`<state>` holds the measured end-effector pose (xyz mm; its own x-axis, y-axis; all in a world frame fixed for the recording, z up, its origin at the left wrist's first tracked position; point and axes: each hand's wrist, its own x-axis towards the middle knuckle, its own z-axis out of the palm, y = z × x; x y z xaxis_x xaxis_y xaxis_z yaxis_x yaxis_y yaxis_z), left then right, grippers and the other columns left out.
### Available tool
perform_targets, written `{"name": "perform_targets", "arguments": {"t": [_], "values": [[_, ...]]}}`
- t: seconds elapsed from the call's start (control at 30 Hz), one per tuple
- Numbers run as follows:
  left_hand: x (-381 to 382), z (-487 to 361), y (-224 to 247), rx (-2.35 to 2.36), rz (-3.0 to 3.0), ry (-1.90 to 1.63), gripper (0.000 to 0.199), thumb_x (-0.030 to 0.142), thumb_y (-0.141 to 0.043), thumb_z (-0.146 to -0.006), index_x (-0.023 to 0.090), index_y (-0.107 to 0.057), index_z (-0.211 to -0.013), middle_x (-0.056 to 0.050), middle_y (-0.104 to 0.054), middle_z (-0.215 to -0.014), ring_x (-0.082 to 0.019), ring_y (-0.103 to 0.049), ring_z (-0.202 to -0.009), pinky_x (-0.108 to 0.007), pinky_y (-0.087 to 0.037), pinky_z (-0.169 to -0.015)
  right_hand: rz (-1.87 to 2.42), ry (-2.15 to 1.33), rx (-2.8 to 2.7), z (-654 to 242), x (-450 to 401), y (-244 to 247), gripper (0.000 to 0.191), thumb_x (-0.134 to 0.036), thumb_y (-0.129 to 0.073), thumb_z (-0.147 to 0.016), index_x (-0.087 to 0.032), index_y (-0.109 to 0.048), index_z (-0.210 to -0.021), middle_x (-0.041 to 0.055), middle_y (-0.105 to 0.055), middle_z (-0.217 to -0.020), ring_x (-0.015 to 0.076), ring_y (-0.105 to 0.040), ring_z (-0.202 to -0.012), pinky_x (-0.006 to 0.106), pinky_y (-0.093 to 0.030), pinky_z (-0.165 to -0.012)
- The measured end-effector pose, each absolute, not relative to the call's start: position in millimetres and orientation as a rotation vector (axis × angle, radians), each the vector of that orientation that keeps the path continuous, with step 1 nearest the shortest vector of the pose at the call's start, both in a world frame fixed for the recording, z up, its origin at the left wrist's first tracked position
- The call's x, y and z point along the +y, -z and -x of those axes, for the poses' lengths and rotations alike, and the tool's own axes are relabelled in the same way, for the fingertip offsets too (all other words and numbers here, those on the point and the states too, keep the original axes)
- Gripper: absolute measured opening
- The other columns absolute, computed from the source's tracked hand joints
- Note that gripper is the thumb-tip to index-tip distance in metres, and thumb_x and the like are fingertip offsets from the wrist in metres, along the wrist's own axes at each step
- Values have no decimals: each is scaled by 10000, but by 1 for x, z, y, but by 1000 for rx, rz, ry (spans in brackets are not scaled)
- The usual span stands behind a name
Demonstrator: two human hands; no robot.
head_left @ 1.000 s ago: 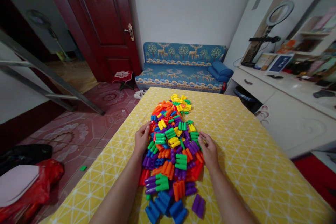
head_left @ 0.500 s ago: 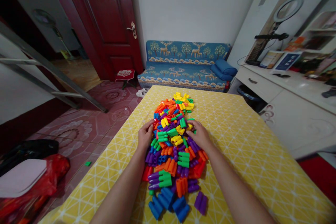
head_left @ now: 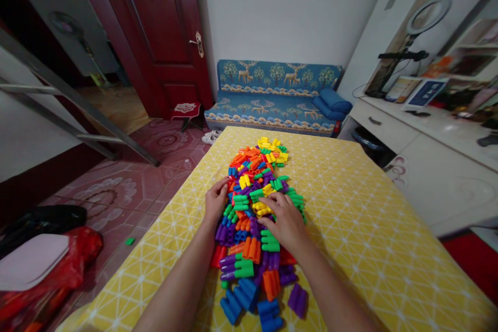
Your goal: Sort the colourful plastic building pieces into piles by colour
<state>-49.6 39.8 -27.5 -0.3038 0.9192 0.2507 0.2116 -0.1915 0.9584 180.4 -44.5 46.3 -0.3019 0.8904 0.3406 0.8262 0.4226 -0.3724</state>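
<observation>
A long heap of plastic pieces in several colours runs down the middle of the table. My left hand [head_left: 216, 201] is at the heap's left edge, its fingertips by a red piece [head_left: 231, 182]; whether it grips anything is too small to tell. Over the right side of the heap, my right hand [head_left: 284, 218] has its thumb and fingers apart, near yellow pieces [head_left: 261, 209] and a green piece [head_left: 270, 240]. Green pieces [head_left: 298, 200] lie just beyond its knuckles. Blue pieces [head_left: 246, 293] and a purple piece [head_left: 298, 301] lie at the near end.
The table has a yellow patterned cloth [head_left: 350, 207]. Behind it stands a blue sofa [head_left: 272, 104]. A white desk [head_left: 424, 140] is at the right. On the floor at the left are a red bag [head_left: 83, 254] and a small green piece [head_left: 129, 241].
My right hand has moved left and nearer, over the heap. Green pieces now show at the right edge behind it. A near blue piece and an orange one have shifted. My left hand has barely moved.
</observation>
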Motion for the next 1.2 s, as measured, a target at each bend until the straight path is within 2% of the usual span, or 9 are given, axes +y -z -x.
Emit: {"name": "perform_targets", "arguments": {"t": [0.17, 0.33, 0.53, 0.63, 0.7, 0.77, 0.9, 1.03, 1.2], "values": [[40, 49, 27, 1485, -1346, -1536, 313, 310, -577, -809, 168, -755, -1024, -96, -721, -1181, -257, -635, -1161, -434, -432, -1087, 1507, -215, -2248, -176, -34, -46, 316, -268, -668, -834, -259, -682, -1150, 74, -653, -1045, 262, -600, -1021, 398, -509, -891], [39, 49, 25, 1451, -1323, -1553, 309, 320, -590, -807, 163, -755, -1015, -102, -718, -1185, -265, -631, -1172, -442, -433, -1087, 1359, -343, -1839, -199, -23, -36, 317, -370, -566, -903, -253, -650, -1186, 76, -670, -1120, 236, -637, -1012, 373, -516, -891], [38, 48, 22, 1455, -1295, -1551, 301, 306, -597, -801, 162, -757, -1013, -101, -721, -1178, -264, -631, -1171, -435, -431, -1092, 1761, 90, -1554, -305, -1, -18, 418, -396, -531, -884, -221, -640, -1248, 124, -638, -1132, 280, -625, -997, 419, -501, -878], [38, 48, 23, 1468, -1313, -1549, 312, 308, -587, -806, 156, -756, -1019, -108, -717, -1185, -270, -632, -1171, -441, -435, -1087, 1918, 127, -1741, -345, -1, 5, 449, -381, -568, -838, -228, -642, -1253, 151, -539, -1325, 341, -559, -1157, 484, -467, -957], [38, 48, 24, 1474, -1328, -1546, 320, 316, -582, -811, 154, -754, -1027, -111, -711, -1198, -274, -629, -1176, -448, -435, -1086, 1839, 87, -1810, -356, -6, 18, 526, -426, -559, -847, -219, -576, -1330, 150, -379, -1500, 360, -429, -1331, 502, -411, -1050], [39, 49, 25, 1474, -1340, -1539, 327, 324, -578, -818, 157, -751, -1039, -110, -707, -1206, -276, -624, -1183, -455, -429, -1090, 1750, 28, -1751, -358, -15, 27, 654, -488, -503, -884, -194, -413, -1461, 156, -243, -1580, 340, -300, -1432, 492, -377, -1098], [40, 50, 27, 1482, -1346, -1530, 321, 319, -581, -814, 164, -754, -1035, -107, -712, -1197, -278, -625, -1180, -457, -434, -1084, 1754, -16, -1538, -353, -31, 39, 861, -583, -459, -883, -97, -182, -1538, 239, -266, -1547, 359, -273, -1444, 527, -357, -1113], [39, 50, 26, 1495, -1341, -1535, 307, 317, -595, -800, 175, -761, -1014, -98, -719, -1182, -277, -633, -1166, -448, -437, -1082, 1813, 28, -1641, -343, -27, 54, 741, -523, -460, -882, -100, -332, -1478, 251, -230, -1555, 413, -204, -1457, 596, -306, -1116], [39, 50, 26, 1502, -1327, -1519, 323, 350, -592, -807, 176, -763, -1018, -104, -722, -1175, -284, -635, -1159, -460, -426, -1088, 1785, 8, -1722, -333, 13, 57, 527, -457, -487, -890, -165, -527, -1327, 178, -145, -1597, 392, -182, -1469, 574, -330, -1106]]}}
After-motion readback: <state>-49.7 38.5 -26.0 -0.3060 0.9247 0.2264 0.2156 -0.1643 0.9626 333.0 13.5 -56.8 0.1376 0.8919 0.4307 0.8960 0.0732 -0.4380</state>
